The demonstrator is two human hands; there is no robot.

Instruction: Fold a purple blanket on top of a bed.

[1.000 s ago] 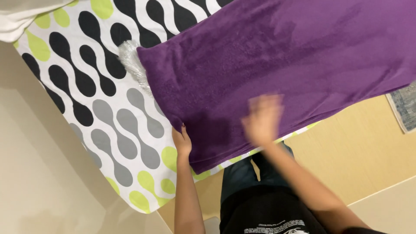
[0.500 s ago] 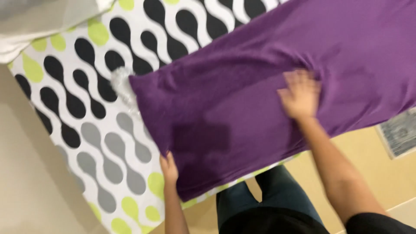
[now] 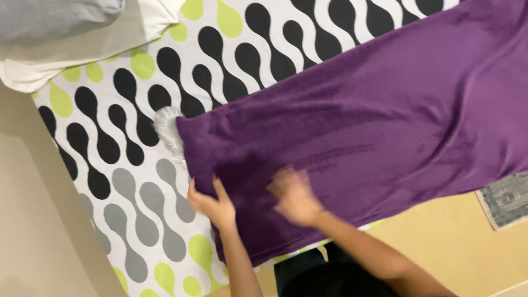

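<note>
Spread across most of the view is a bed covered by a white sheet patterned with black, grey and lime-green teardrop shapes [image 3: 126, 165], with pale wall or floor to the left and a light wooden floor [image 3: 440, 242] at the lower right, where the corner of a small grey patterned mat [image 3: 509, 201] shows. On the sheet lies a large purple fleece blanket [image 3: 374, 126], running from the upper right down to the near edge of the bed, its lower left corner just in front of the person. The left hand [image 3: 212, 203] rests on that corner edge with its fingers [image 3: 220, 190] bent over the fabric, thumb apart from them, seemingly pinning or lightly gripping the border. The right hand [image 3: 294, 198] lies flat on the fleece just beside it; it is motion-blurred, so the fingers look loosely spread, but I cannot tell exactly. A small silvery fringed piece [image 3: 168, 132] peeks out from under the blanket's left edge. At the upper left sits a grey pillow on folded white bedding [image 3: 66, 38], well apart from the hands. Judging from this, the likely trouble is that a sweeping palm drags the soft fleece along instead of flattening it, bunching new creases where shallow folds already show on the right. The near edge overhangs the bed, so a pull toward the body could slide the blanket onto the floor if the left hand's hold is weak.
</note>
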